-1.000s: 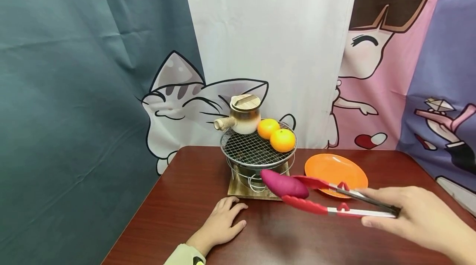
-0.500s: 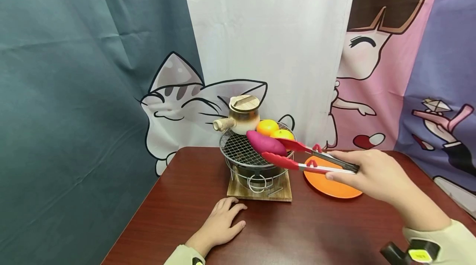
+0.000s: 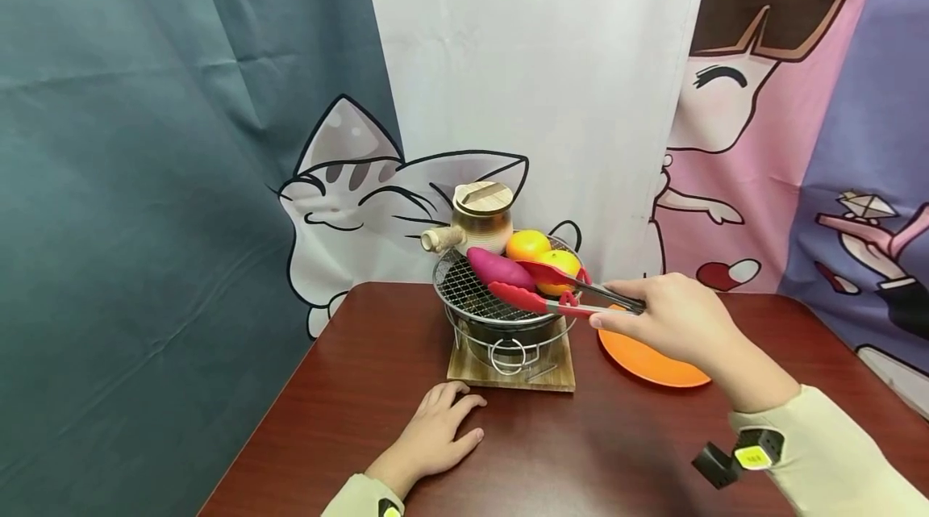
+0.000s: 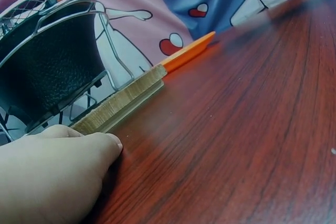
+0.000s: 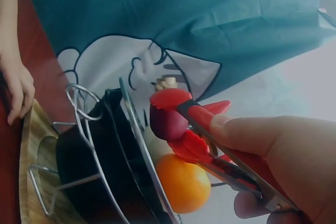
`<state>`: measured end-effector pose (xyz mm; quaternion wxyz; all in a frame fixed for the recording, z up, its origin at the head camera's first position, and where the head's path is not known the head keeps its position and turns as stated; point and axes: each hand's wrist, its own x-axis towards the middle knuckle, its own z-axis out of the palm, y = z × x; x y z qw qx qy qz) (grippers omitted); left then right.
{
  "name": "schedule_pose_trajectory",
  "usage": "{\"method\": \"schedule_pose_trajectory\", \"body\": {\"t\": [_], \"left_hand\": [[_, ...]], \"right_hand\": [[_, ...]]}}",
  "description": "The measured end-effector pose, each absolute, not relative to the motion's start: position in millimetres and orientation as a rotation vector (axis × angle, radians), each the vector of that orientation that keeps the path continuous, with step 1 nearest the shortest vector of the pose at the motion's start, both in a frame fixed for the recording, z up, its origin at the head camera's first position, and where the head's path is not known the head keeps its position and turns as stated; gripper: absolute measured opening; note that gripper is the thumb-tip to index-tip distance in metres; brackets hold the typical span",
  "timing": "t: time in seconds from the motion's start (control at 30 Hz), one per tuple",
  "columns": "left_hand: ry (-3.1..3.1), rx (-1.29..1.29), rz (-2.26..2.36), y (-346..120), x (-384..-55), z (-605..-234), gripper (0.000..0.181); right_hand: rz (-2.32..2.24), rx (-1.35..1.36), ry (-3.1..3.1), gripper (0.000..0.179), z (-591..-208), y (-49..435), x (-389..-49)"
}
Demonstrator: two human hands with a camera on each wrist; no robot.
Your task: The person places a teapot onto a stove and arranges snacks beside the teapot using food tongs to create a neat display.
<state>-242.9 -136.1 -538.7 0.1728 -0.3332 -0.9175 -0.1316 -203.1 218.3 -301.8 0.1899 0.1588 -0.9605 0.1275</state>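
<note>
In the head view my right hand holds red-tipped metal tongs, and these grip a purple sweet potato. The sweet potato is at the round wire grill, over its mesh; whether it touches the mesh I cannot tell. Behind and right of it, two oranges lie on the grill, partly covered by the tongs. A small side-handled pot with a wooden lid stands at the grill's back. My left hand rests on the table, fingers spread, close to the grill's wooden base.
The grill's black bowl sits in a wire stand on the wooden board. To its right an orange plate lies on the reddish-brown table. A printed cloth hangs close behind the table.
My right hand has carried the sweet potato in the tongs up and left, from in front of the grill to over its mesh. The left hand has stayed in place.
</note>
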Motion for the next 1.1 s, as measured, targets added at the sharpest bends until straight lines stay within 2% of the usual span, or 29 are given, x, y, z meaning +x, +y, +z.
{"method": "schedule_pose_trajectory", "body": {"t": [0.53,0.87,1.1], "left_hand": [[-2.518,-0.971,-0.38,-134.6,-243.9,-536.5,0.037],[-2.454,-0.894,-0.529,-147.2,-261.5,-534.3,0.005],[-2.423,-0.773,-0.552,-162.3,-270.5,-534.9,0.013]], "right_hand": [[0.3,0.457,-2.742,0.066,-305.2,203.7,-207.0],[0.316,0.469,-2.695,0.071,-307.0,205.5,-206.3],[0.532,0.452,-2.441,0.064,-317.3,235.4,-210.8]]}}
